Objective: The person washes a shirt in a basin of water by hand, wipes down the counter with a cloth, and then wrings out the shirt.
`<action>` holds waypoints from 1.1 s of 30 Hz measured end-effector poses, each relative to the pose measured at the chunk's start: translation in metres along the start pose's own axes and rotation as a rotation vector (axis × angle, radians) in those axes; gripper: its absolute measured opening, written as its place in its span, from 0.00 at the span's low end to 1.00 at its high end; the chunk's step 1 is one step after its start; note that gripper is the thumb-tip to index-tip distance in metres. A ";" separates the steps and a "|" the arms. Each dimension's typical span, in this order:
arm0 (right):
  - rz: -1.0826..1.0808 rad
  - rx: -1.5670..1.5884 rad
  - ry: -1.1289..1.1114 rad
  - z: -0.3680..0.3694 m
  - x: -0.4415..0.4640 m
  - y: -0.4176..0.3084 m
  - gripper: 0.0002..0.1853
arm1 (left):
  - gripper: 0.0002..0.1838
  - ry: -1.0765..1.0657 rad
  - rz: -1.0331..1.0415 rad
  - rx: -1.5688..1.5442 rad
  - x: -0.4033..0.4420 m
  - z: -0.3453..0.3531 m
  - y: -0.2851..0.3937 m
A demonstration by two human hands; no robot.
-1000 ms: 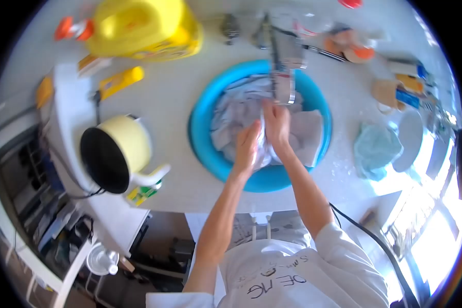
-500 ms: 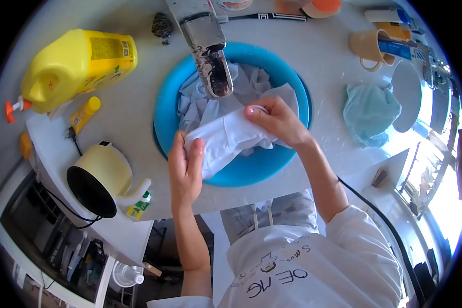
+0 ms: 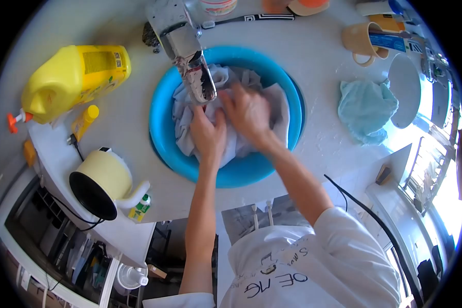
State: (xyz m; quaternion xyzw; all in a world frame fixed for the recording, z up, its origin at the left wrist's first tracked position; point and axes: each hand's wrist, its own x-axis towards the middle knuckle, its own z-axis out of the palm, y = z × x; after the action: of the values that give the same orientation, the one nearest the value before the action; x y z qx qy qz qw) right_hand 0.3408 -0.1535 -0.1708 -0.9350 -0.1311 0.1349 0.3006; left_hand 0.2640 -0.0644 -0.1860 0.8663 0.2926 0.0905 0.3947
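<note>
A round blue basin (image 3: 161, 156) holds wet, crumpled white and pale grey cloth (image 3: 279, 108). Inside it, just below the faucet, my left hand (image 3: 209, 134) is closed on the white cloth, its thumb on the near side and its fingertips partly hidden by the spout and folds. Pressed down on the same pile beside it is my right hand (image 3: 249, 113); motion smears its fingers, so their grip is unclear. The chrome faucet (image 3: 192, 64) hangs over the basin's left part, its spout end close to my left fingers.
Left of the basin are a yellow jug (image 3: 79, 77), a yellow tube (image 3: 86, 119) and a cream pot (image 3: 105, 179). To the right lie a light blue cloth (image 3: 367, 110) and a beige mug (image 3: 362, 43). A black-and-white-handled toothbrush (image 3: 256, 18) rests behind.
Both hands have gone from holding the white cloth stretched above the basin's near side to down in the pile, closer together. The camera view has shifted slightly.
</note>
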 end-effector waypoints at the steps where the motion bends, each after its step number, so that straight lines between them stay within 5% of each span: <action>1: -0.133 -0.069 0.081 0.021 -0.001 0.013 0.14 | 0.13 0.001 0.002 -0.009 0.003 0.010 -0.002; 3: -0.192 -0.034 0.199 0.039 -0.006 0.024 0.11 | 0.14 0.183 0.053 0.289 -0.001 0.025 -0.011; 8: -0.214 0.027 0.114 0.062 0.002 0.038 0.10 | 0.14 0.081 -0.040 0.601 0.013 0.034 -0.028; 11: -0.085 0.082 0.004 0.032 0.009 0.025 0.11 | 0.14 -0.023 0.097 0.275 0.016 0.004 -0.021; 14: 0.092 0.092 -0.097 -0.007 -0.017 -0.002 0.15 | 0.15 0.034 -0.046 -0.090 0.009 -0.012 -0.005; 16: 0.023 0.131 -0.097 -0.003 -0.042 -0.019 0.17 | 0.16 -0.167 -0.358 -0.564 0.001 -0.013 -0.005; 19: -0.095 0.215 -0.075 0.026 -0.036 -0.012 0.14 | 0.18 -0.051 -0.589 -0.885 -0.016 -0.001 0.005; 20: -0.260 0.082 0.089 0.058 -0.023 0.016 0.11 | 0.16 -0.101 -0.387 -0.738 -0.019 0.007 -0.017; 21: -0.017 0.293 -0.081 0.045 -0.018 0.005 0.11 | 0.15 -0.160 -0.206 -0.585 -0.033 0.013 -0.042; 22: 0.044 0.313 -0.080 0.038 -0.025 -0.009 0.20 | 0.15 -0.184 -0.450 -0.834 -0.030 -0.003 -0.026; 23: -0.141 0.248 -0.079 0.036 -0.037 -0.019 0.21 | 0.16 -0.176 -0.683 -1.085 -0.016 -0.022 0.000; 26: -0.051 0.381 -0.001 0.027 -0.033 -0.033 0.20 | 0.18 -0.088 -0.843 -1.147 -0.011 -0.026 0.028; 27: -0.013 0.400 0.039 0.027 -0.020 -0.028 0.19 | 0.21 -0.160 -0.667 -0.836 -0.013 -0.021 0.025; 29: 0.106 0.365 0.006 0.032 -0.027 -0.027 0.19 | 0.21 -0.073 -0.688 -0.932 -0.017 -0.013 0.023; 33: -0.124 0.399 0.033 0.013 -0.040 -0.049 0.20 | 0.16 -0.015 -0.444 -0.888 0.011 -0.013 0.023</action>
State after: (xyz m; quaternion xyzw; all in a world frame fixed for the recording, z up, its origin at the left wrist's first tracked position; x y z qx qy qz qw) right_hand 0.2912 -0.1212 -0.1453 -0.8490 -0.1542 0.1242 0.4898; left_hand 0.2780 -0.0617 -0.1608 0.5318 0.4004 0.1139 0.7375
